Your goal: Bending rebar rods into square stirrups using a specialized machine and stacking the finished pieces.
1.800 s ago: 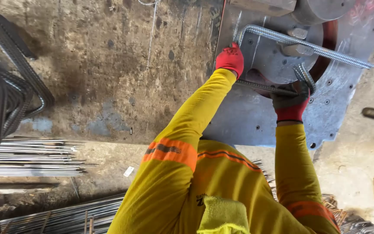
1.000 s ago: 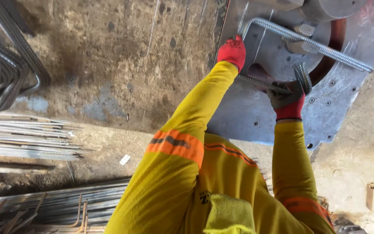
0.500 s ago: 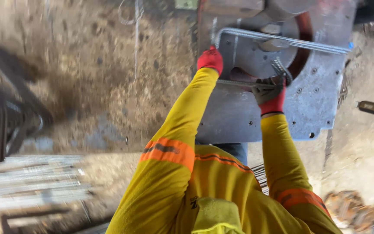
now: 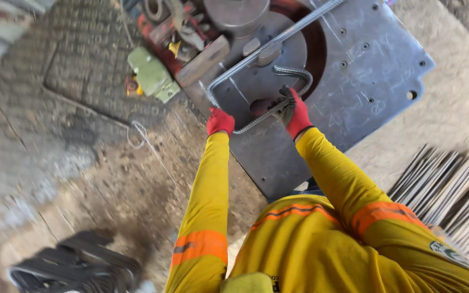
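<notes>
Rebar bent into a frame, both your hands on it at the bender

Rebar piece (image 4: 270,46) is sitting on the grey steel plate (image 4: 375,70) of the bending machine, already bent into an open rectangle-ish shape. One long leg runs diagonally from the upper right down to a corner near your left hand, and a shorter leg comes back along the bottom towards your right hand. It then hooks up and around near the round disc (image 4: 270,68) in the middle of the plate.

Your left hand (image 4: 220,120), in a red glove, has its grip closed on the rebar right at the lower left corner of the frame. Your right hand (image 4: 295,111), in a red and dark glove, is wrapped around the bar too, at the spot where it curves up into the hook. So both grips are shut on the same piece, one at each end of that bottom leg.

Both your sleeves are yellow with orange bands, arms stretched out over the plate.

Other stuff around: a green metal part (image 4: 150,73) and some reddish machine bits lie up left of the plate on the concrete floor (image 4: 71,163). A stack of dark bent stirrups (image 4: 77,266) sits bottom left, a bit blurry. A bundle of straight rods (image 4: 451,190) lies off to the right, well apart from the plate
</notes>
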